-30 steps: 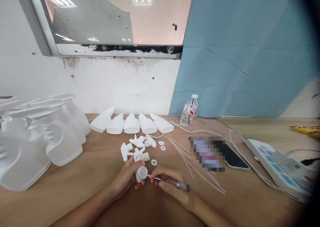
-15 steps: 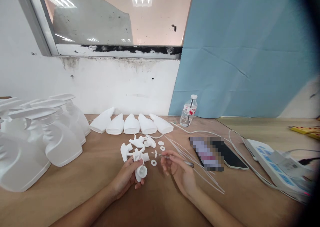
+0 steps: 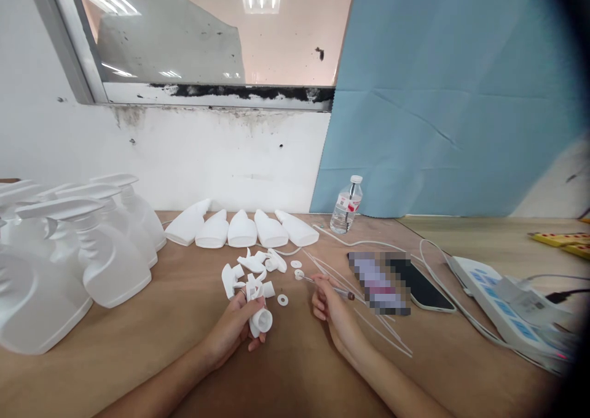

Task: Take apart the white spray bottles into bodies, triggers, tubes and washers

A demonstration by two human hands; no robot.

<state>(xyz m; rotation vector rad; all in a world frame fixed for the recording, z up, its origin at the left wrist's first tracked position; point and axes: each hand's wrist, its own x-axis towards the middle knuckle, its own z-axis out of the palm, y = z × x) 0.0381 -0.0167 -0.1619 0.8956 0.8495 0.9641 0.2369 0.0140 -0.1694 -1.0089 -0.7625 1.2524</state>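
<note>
My left hand (image 3: 236, 323) is closed around a white spray trigger head (image 3: 259, 318), its round collar facing me. My right hand (image 3: 330, 310) pinches a thin metal pick (image 3: 329, 287), whose tip touches a white washer ring (image 3: 299, 275) on the table. Another washer ring (image 3: 283, 299) lies between my hands and a third (image 3: 295, 264) lies farther back. A small heap of loose trigger heads (image 3: 251, 267) sits just beyond my left hand.
Assembled white spray bottles (image 3: 78, 246) crowd the left. Several bottle bodies (image 3: 242, 228) lie in a row by the wall. Thin dip tubes (image 3: 369, 319), a phone (image 3: 421, 286), a water bottle (image 3: 346, 212), a power strip (image 3: 502, 298) and cables lie to the right.
My right hand drew the pick out of the trigger head's collar and moved up and right to the washer rings. My left hand kept the trigger head nearly still.
</note>
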